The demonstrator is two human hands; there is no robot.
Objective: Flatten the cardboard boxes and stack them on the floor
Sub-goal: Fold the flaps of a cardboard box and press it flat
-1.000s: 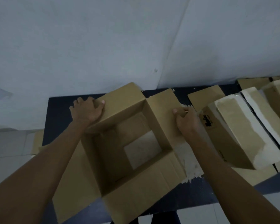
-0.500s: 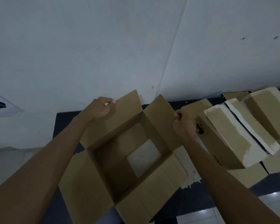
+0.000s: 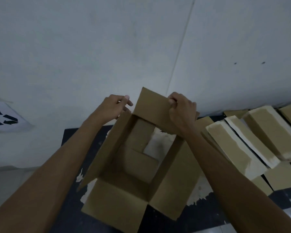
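Since a second ago we have lifted both hands from the flaps up to the far rim of the open box (image 3: 138,165), now squeezed narrower. Our right hand (image 3: 181,113) grips the far flap, fingers curled over its edge; our left hand (image 3: 115,106) pinches the left wall's top. Collapsing is underway; next we likely push opposite corners together. Beyond, more boxes (image 3: 252,140) wait. No writing is legible.

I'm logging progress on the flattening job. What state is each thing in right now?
open box: still standing, top flaps open, not flattened.
left hand: pinches the box's left flap edge.
right hand: grips the far flap.
boxes on the right: lying tilted, overlapping.
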